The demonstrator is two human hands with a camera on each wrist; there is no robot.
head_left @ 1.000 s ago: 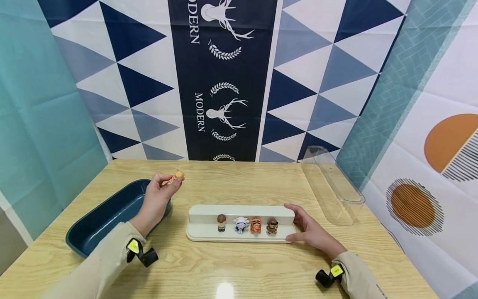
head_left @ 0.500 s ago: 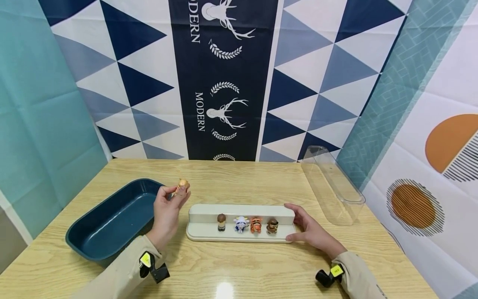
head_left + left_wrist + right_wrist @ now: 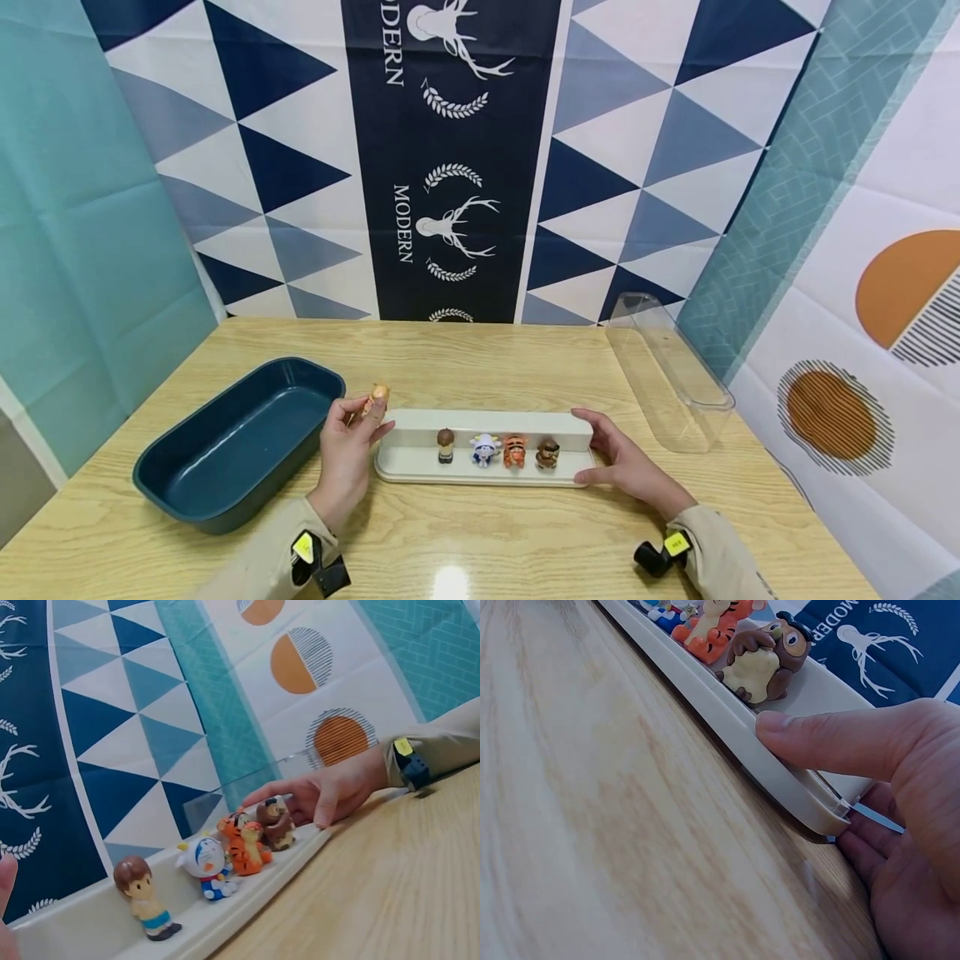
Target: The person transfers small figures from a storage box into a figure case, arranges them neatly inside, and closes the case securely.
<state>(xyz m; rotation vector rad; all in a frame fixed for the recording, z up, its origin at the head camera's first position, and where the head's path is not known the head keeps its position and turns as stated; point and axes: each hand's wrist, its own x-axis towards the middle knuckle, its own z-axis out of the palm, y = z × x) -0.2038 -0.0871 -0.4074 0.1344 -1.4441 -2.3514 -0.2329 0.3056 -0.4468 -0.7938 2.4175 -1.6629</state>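
Note:
In the head view my left hand (image 3: 347,454) pinches a small yellow-orange figurine (image 3: 378,393) between thumb and fingers, above the left end of a cream stepped display stand (image 3: 405,471). Its shape is partly hidden by the fingers. My right hand (image 3: 630,467) holds the stand's right end, with the thumb (image 3: 810,739) on the front edge and the other fingers around the end. On the stand's lower step sit a brown-haired boy figurine (image 3: 150,904), a white-and-blue figurine with yellow horns (image 3: 206,866), an orange striped tiger figurine (image 3: 244,844) and a brown owl figurine (image 3: 769,660).
A dark teal bin (image 3: 232,450) stands on the wooden table (image 3: 480,542) at the left. A clear plastic cover (image 3: 667,375) lies at the back right, near the patterned wall cloth (image 3: 787,275).
My left hand has moved right and toward me with the figurine, from over the bin to the stand's left end. The right hand and the stand stay in place.

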